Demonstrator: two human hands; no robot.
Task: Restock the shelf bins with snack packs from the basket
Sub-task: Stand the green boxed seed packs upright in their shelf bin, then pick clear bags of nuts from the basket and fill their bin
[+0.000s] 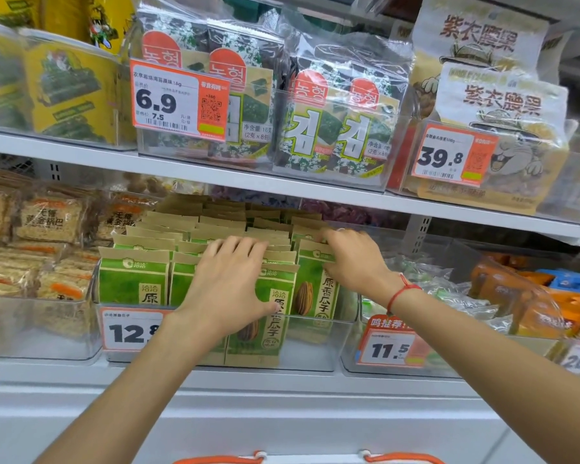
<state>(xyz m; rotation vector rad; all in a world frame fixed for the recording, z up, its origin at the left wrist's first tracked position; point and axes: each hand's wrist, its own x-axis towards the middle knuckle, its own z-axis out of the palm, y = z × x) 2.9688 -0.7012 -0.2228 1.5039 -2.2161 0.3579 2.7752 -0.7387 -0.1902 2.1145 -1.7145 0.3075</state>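
In the bin (315, 343) at the front edge of the shelf (282, 380), the left hand (228, 283) pressed with straight fingers on the upright packs (133, 283), while the right hand (352, 256), nearer the right row, pinched a pack top (315, 246).

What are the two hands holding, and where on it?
Left hand rests spread on the green seed packs' kraft tops, thumb on a front pack. Right hand pinches the top edge of a right-row pack.
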